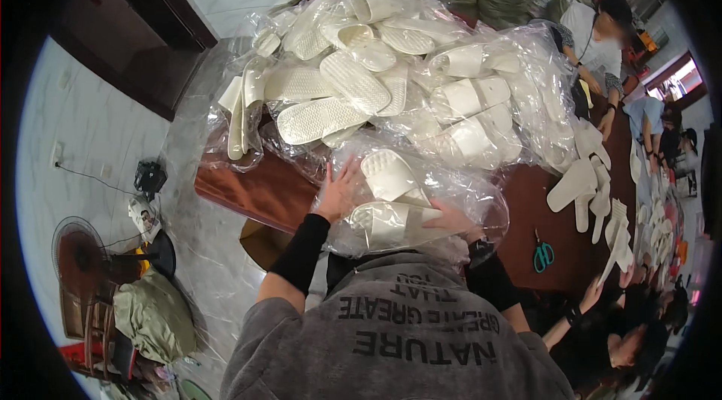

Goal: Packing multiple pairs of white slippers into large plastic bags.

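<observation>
A pair of white slippers lies inside a clear plastic bag (481, 201) close in front of me, at the table's near edge. The upper slipper (389, 177) rests above the lower slipper (380, 221), strap side up. My left hand (340, 191) lies on the bag's left side, fingers stretched apart beside the slippers. From the right, my right hand (453, 219) reaches under the plastic, thumb and fingers around the end of the lower slipper; the film partly blurs its fingertips. Beyond both hands rises a big heap of white slippers (353, 83) in clear plastic.
Teal-handled scissors (543, 256) lie on the red-brown table (526, 204) to my right. Loose white slippers (575, 186) lie past them. Other people work along the right side, one reaching a hand (592, 295) in. A fan (79, 253) stands at far left.
</observation>
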Available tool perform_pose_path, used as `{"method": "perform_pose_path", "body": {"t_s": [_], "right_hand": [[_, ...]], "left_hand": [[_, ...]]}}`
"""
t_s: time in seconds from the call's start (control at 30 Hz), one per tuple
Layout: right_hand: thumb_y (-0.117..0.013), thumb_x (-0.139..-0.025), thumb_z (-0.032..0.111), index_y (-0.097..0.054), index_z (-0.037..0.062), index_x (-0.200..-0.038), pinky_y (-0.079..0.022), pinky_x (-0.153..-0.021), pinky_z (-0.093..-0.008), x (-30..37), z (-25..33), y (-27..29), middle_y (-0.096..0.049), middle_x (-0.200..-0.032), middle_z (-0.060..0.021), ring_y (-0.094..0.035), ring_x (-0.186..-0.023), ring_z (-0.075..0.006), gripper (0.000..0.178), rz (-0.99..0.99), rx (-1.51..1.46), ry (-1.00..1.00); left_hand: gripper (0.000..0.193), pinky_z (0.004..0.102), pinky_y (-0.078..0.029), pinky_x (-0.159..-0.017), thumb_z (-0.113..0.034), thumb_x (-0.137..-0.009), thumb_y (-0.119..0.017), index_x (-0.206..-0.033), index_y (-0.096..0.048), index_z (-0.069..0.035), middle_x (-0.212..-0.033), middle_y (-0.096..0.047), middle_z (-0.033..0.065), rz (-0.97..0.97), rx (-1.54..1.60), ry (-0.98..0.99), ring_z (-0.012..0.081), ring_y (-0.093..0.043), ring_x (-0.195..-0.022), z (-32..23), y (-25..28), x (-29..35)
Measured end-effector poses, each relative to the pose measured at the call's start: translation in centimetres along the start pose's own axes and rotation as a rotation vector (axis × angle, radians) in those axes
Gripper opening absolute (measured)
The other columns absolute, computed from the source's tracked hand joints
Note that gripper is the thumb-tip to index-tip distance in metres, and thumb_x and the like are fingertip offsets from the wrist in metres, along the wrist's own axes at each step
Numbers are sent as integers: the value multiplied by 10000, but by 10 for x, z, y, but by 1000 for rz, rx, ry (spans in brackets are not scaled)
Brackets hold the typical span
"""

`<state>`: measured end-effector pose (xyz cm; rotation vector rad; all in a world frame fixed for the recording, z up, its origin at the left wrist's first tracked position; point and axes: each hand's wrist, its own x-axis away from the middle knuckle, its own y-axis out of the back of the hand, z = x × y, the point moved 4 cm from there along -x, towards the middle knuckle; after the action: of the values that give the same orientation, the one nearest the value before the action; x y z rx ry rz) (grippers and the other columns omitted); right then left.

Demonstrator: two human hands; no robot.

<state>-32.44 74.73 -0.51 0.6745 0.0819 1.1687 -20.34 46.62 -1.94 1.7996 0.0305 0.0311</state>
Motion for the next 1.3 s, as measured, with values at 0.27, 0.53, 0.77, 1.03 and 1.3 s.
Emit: {"method": "perform_pose_path", "body": {"t_s": [0.27,0.53,0.77,1.03,1.3], "right_hand": [[-748,-765,483,-567,36,-1254,-443,-930,-370,23,6,4,-621,-1173,-212,-585,-1112,-294,686,-100,-2,-275],[-700,-778,460,-484,43,-1373,-382,-1041,-361,17,20,-4,-557,-1314,-208,-511,-1231,-334,757,-34,-125,-246],[-711,-785,467,-522,49,-1323,-406,-1018,-370,68,21,27,-572,-1286,-169,-534,-1182,-312,707,-167,35,-118],[-642,-862,400,-498,83,-1360,-373,-1067,-381,84,3,28,-482,-1411,-116,-454,-1286,-295,608,-303,221,63],[-691,-845,354,-405,89,-1438,-382,-1058,-399,49,8,6,-520,-1377,-142,-465,-1283,-308,709,-343,281,43]], "left_hand": [[336,363,-422,-1012,-3,-921,-528,-1250,-584,-38,-1206,-624,188,-496,786,320,307,-584,-1168,-6,93,19],[521,559,-87,-1155,-272,-996,-370,-1498,-317,-144,-1574,-236,110,-245,433,154,280,-189,-1464,-53,29,23],[592,577,-33,-1153,-284,-963,-400,-1527,-246,-188,-1600,-173,74,-126,76,194,256,-158,-1476,-60,-4,20],[434,487,-211,-1137,-215,-978,-470,-1388,-461,-72,-1495,-347,164,-509,526,219,283,-330,-1380,-52,40,21],[230,345,-471,-574,-198,-981,-533,-972,-608,19,-768,-660,121,-344,821,698,206,-629,-640,-4,22,24]]}}
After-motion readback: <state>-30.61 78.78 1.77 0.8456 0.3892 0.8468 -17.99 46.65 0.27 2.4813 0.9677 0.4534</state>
